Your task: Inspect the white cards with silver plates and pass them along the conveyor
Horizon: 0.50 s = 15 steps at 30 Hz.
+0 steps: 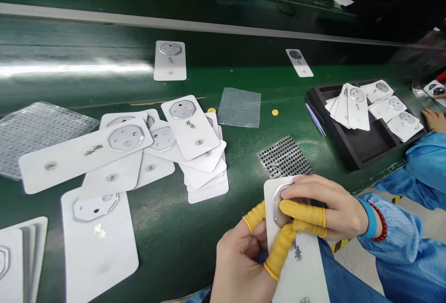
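A white phone back panel (304, 268) with an octagonal metal ring tilts up over the table's front edge. My left hand (240, 263) grips it by its left side, thumb on the face and yellow finger cots on the digits. Over the octagon bends my right hand (325, 205), its yellow-capped fingertips pressed together there; whatever lies between them is hidden. Just beyond the panel lies a clear sheet of small black rings (285, 158). A heap of similar white panels (190, 128) spreads to the left, with one panel (99, 252) apart in front.
Purple tweezers (315, 118) lean by a black tray (348, 152) holding more panels. A translucent sheet (240, 107), bubble-patterned sheets (45, 128) and a loose yellow finger cot (275, 112) lie on the green table. A co-worker's sleeve (427, 159) is at the right.
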### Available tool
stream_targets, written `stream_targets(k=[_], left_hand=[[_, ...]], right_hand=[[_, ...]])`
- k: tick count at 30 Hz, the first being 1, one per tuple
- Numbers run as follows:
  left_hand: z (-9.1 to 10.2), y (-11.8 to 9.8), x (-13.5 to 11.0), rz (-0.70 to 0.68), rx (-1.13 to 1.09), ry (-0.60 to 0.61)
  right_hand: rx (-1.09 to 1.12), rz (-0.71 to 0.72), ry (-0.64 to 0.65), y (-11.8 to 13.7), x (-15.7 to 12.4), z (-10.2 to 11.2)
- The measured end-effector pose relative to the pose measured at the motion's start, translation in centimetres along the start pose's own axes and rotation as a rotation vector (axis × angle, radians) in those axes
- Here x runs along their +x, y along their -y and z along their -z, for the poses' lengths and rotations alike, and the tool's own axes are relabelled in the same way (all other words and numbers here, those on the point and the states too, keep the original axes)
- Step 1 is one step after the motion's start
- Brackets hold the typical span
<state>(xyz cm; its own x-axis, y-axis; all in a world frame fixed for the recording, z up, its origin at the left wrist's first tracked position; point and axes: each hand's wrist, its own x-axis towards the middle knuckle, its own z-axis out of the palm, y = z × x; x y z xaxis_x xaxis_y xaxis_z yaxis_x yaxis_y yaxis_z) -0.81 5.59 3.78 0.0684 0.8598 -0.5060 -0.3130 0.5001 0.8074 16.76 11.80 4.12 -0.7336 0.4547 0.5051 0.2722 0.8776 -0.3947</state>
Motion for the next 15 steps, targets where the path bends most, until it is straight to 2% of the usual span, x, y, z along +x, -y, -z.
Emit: stream_targets(k=[3, 7, 11, 13, 15], left_hand=[[0.3, 0.4, 0.2, 0.063, -0.036, 0.112], [0.0, 0.7, 0.3, 0.043, -0.036, 0.029], [0.3, 1.2, 0.8, 0.011, 0.044, 0.085], [1.1, 1.7, 1.4, -0.014, 0.071, 0.030], [2.0, 2.1, 2.4, -0.078, 0.087, -0.089]], right_hand=[[-0.088, 0.088, 0.087, 0.2, -0.2, 0.4], [-0.087, 0.114, 0.086, 0.1, -0.9, 0.0], [0.007, 0.092, 0.017, -0.9, -1.8, -1.4], [-0.002, 0.080, -0.018, -1.1, -2.3, -2.1], [-0.056, 0.004, -0.070, -0.8, -2.5, -2.8]])
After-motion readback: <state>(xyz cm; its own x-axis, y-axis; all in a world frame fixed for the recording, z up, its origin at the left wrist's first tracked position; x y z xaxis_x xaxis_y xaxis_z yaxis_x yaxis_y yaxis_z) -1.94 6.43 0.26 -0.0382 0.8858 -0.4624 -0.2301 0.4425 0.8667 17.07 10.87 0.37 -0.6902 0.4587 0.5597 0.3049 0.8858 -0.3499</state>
